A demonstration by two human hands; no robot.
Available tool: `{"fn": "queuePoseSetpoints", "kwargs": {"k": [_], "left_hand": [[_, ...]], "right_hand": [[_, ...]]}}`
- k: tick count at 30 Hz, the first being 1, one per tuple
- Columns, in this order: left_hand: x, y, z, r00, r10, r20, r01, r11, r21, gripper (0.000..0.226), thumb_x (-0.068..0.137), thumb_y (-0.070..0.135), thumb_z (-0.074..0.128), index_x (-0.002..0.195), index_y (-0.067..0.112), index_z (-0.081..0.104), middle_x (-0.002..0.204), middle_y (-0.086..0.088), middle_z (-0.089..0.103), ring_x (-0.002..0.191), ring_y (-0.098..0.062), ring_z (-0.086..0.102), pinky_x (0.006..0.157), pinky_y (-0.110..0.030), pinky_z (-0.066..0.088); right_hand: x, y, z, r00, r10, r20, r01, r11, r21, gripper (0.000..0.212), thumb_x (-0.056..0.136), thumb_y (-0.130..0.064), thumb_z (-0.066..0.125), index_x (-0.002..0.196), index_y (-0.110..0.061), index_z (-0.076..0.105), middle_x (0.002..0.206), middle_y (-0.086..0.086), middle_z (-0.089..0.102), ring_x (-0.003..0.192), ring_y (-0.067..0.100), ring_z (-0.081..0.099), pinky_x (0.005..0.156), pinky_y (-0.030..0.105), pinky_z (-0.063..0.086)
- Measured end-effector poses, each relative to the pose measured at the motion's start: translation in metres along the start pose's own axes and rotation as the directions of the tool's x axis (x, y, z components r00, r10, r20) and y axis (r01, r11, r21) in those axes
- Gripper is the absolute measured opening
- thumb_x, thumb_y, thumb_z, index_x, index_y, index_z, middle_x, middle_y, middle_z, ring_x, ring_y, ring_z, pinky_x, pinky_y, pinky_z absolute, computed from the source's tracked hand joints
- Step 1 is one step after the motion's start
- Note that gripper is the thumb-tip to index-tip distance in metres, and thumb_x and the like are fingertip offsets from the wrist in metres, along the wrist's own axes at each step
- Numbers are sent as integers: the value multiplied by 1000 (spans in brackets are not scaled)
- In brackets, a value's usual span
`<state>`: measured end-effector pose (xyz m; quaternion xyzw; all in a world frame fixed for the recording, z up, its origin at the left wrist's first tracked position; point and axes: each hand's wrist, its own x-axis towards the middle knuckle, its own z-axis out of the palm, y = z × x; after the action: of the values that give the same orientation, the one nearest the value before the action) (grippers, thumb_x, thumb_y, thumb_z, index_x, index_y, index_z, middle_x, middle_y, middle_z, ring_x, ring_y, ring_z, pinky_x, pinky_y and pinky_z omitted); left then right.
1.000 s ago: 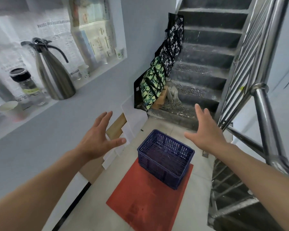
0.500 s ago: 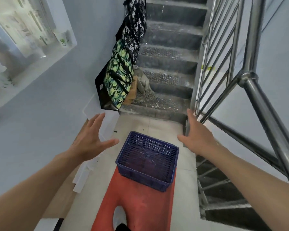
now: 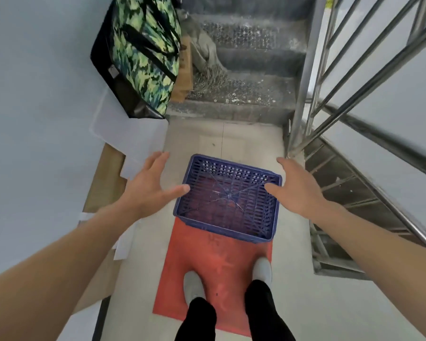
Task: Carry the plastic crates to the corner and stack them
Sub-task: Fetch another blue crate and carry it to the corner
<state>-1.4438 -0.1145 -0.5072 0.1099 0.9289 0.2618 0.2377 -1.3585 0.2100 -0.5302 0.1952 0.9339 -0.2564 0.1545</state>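
Note:
A dark blue slatted plastic crate [image 3: 228,198] stands empty and upright on the far end of a red mat [image 3: 214,271] on the landing floor. My left hand [image 3: 149,185] hovers just left of the crate, fingers spread, thumb pointing at its left rim. My right hand [image 3: 295,187] hovers at the crate's right side, fingers straight, thumb over the right rim. Neither hand holds anything. Only one crate is in view.
Concrete stairs [image 3: 244,94] rise just beyond the crate. A green camouflage bag [image 3: 145,52] leans against the left wall above white and brown boards [image 3: 123,139]. A steel railing [image 3: 354,77] borders a descending stairwell on the right. My feet stand on the mat's near end.
The view has tilted down and come closer to the crate. Both hands have dropped from chest height to either side of the crate's rim. My feet now show on the mat.

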Motion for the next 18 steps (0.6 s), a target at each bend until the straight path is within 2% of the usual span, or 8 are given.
{"fn": "queuePoseSetpoints", "kwargs": {"k": [3, 6, 8, 10, 12, 14, 18], "left_hand": [[42, -26, 46, 998, -47, 42, 47, 999, 13, 96, 88, 55, 68, 162, 25, 15, 170, 3, 5, 154, -19, 17, 121, -40, 22], [82, -53, 89, 991, -102, 91, 98, 994, 42, 95, 88, 61, 64, 162, 26, 15, 170, 4, 5, 154, -21, 18, 121, -43, 23], [112, -74, 119, 985, -138, 106, 131, 989, 71, 95, 88, 64, 61, 162, 25, 16, 170, 3, 6, 153, -23, 20, 121, -46, 25], [140, -94, 149, 978, -182, 107, 174, 982, 76, 93, 89, 63, 59, 162, 24, 17, 169, 1, 9, 152, -25, 24, 121, -46, 26], [168, -107, 177, 968, -229, 99, 226, 973, 39, 91, 91, 64, 56, 162, 23, 18, 169, -1, 11, 151, -27, 27, 121, -47, 27], [194, -119, 203, 956, -275, 99, 276, 961, 1, 88, 93, 62, 55, 161, 21, 20, 168, -4, 15, 149, -28, 30, 120, -48, 28], [239, -143, 246, 951, -301, 74, 305, 951, -57, 76, 95, 57, 58, 156, 18, 32, 163, -10, 27, 144, -31, 38, 118, -48, 32]], "right_hand": [[40, 32, 46, 998, 49, 48, -50, 998, 27, 73, 92, -36, 71, 156, -15, 41, 152, 10, 49, 139, 34, 47, 111, 48, 42], [76, 67, 93, 989, 122, 82, -129, 988, 86, 58, 90, -29, 73, 143, -17, 53, 137, 10, 59, 128, 35, 55, 101, 44, 46], [101, 93, 126, 982, 165, 96, -176, 976, 131, 48, 88, -27, 74, 133, -20, 58, 121, 3, 64, 116, 31, 62, 89, 39, 46], [121, 115, 157, 969, 224, 105, -240, 955, 175, 47, 89, -25, 75, 133, -19, 57, 110, -5, 59, 104, 24, 60, 84, 34, 41], [141, 140, 183, 952, 291, 99, -306, 926, 220, 55, 92, -24, 75, 140, -16, 51, 110, -6, 53, 99, 19, 52, 85, 33, 38], [161, 162, 207, 931, 352, 100, -366, 894, 258, 59, 92, -25, 75, 144, -15, 47, 112, -4, 55, 98, 20, 53, 84, 34, 40], [197, 202, 246, 879, 471, 74, -470, 831, 297, 55, 85, -31, 78, 130, -14, 50, 117, 8, 65, 97, 30, 63, 80, 40, 49]]}}
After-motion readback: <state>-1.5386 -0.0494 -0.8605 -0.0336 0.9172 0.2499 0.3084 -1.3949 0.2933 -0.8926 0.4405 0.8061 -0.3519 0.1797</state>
